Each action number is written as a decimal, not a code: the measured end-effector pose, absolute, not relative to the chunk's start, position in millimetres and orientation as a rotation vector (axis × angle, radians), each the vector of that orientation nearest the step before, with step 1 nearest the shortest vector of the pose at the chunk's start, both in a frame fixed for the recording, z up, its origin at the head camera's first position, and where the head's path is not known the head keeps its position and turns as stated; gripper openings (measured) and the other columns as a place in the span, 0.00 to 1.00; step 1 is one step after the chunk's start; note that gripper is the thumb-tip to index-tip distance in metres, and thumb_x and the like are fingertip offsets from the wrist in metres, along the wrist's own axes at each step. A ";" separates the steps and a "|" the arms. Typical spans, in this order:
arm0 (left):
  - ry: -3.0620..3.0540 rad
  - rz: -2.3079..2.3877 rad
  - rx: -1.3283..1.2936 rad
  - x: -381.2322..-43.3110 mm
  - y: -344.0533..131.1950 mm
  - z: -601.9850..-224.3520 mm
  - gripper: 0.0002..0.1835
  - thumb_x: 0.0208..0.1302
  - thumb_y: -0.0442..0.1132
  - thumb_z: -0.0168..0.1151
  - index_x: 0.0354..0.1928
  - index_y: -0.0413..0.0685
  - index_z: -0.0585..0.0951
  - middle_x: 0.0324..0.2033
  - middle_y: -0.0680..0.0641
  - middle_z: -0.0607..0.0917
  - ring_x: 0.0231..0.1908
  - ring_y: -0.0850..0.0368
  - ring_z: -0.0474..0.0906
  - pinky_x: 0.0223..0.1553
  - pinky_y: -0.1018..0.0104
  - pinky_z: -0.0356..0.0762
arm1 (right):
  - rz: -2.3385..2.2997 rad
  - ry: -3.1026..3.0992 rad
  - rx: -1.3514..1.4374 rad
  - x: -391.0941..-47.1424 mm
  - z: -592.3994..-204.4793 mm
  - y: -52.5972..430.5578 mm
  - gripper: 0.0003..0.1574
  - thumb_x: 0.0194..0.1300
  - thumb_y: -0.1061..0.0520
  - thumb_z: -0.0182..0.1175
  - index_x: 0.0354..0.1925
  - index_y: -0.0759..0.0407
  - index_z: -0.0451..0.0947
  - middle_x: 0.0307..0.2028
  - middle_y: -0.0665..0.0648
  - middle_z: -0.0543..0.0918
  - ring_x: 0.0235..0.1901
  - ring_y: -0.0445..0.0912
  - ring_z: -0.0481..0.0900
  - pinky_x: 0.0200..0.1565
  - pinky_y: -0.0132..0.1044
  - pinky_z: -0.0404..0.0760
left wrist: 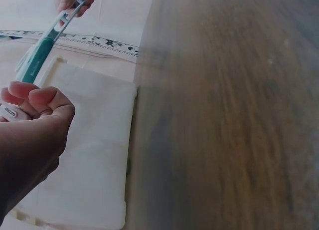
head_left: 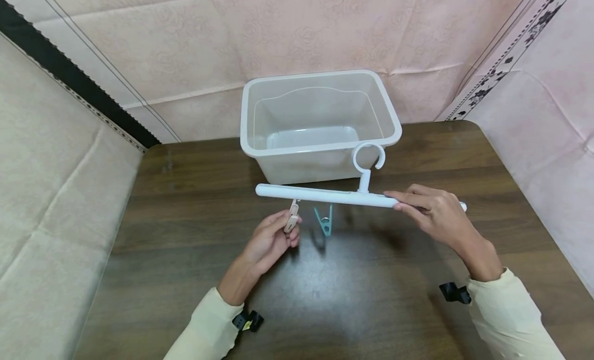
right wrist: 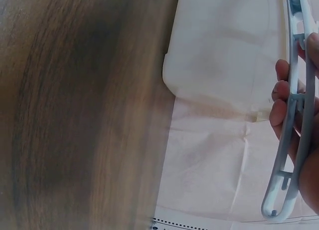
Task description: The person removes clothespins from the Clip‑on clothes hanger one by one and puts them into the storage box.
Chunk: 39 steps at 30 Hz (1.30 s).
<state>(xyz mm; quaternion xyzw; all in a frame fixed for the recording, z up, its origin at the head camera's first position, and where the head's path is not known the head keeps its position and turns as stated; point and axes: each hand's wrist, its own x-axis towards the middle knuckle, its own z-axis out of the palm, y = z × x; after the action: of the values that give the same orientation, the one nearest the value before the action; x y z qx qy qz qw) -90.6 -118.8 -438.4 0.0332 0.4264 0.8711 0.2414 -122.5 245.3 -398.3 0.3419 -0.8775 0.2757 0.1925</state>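
Observation:
A white bar-shaped hanger (head_left: 320, 194) with a hook (head_left: 368, 156) on top is held above the table. My right hand (head_left: 433, 213) grips the bar near its right end; the right wrist view shows the fingers around the slotted underside of the hanger (right wrist: 280, 182). Below the bar hangs a teal clothespin (head_left: 326, 223), seen also in the left wrist view as a teal clothespin (left wrist: 37, 60). My left hand (head_left: 269, 241) pinches a beige clothespin (head_left: 292, 218) just under the bar's left part. Whether that clothespin is attached to the bar I cannot tell.
Behind the hanger stands a pale plastic bin (head_left: 320, 151) at the back edge of the brown wooden table (head_left: 325, 308). Pale patterned cloth (head_left: 320, 35) hangs behind and on both sides.

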 end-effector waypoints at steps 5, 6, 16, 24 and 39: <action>1.171 2.373 0.059 -90.6 -121.3 -439.9 0.16 0.82 0.39 0.39 0.43 0.38 0.76 0.29 0.47 0.72 0.28 0.57 0.66 0.33 0.65 0.66 | 0.793 -2.475 0.935 -121.5 -396.0 246.2 0.22 0.58 0.60 0.72 0.52 0.45 0.88 0.31 0.37 0.80 0.21 0.33 0.65 0.23 0.28 0.63; 1.174 2.371 0.057 -90.7 -121.6 -440.2 0.16 0.82 0.39 0.40 0.43 0.38 0.76 0.30 0.47 0.72 0.28 0.57 0.66 0.33 0.65 0.66 | 0.793 -2.479 0.934 -121.3 -395.7 246.2 0.22 0.58 0.60 0.72 0.52 0.45 0.88 0.32 0.37 0.80 0.21 0.33 0.65 0.23 0.28 0.63; 1.313 2.288 0.132 -89.0 -121.7 -437.8 0.12 0.80 0.36 0.44 0.42 0.41 0.77 0.30 0.47 0.77 0.29 0.56 0.69 0.33 0.65 0.69 | 0.798 -2.491 0.924 -120.2 -395.0 244.7 0.24 0.56 0.61 0.73 0.52 0.45 0.88 0.32 0.37 0.80 0.22 0.33 0.67 0.24 0.28 0.64; 1.482 2.178 0.183 -83.9 -121.6 -423.3 0.07 0.76 0.33 0.50 0.41 0.39 0.77 0.32 0.45 0.79 0.27 0.58 0.74 0.32 0.67 0.75 | 0.779 -2.491 0.925 -120.2 -395.5 244.0 0.25 0.56 0.61 0.74 0.52 0.44 0.88 0.32 0.37 0.80 0.22 0.34 0.67 0.24 0.29 0.65; 1.527 2.127 0.371 -86.6 -124.4 -397.4 0.05 0.73 0.31 0.54 0.43 0.39 0.79 0.28 0.46 0.80 0.28 0.57 0.76 0.34 0.64 0.77 | 0.766 -2.503 0.924 -120.0 -398.0 239.8 0.25 0.55 0.61 0.74 0.52 0.44 0.88 0.30 0.37 0.79 0.20 0.33 0.65 0.21 0.28 0.63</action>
<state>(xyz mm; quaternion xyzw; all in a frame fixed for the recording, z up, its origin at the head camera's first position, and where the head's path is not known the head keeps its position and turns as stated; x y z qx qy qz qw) -86.6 -124.4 -397.4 0.1361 0.5596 0.7797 0.2459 -120.0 239.8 -398.0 0.3274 -0.8866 0.2714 0.1819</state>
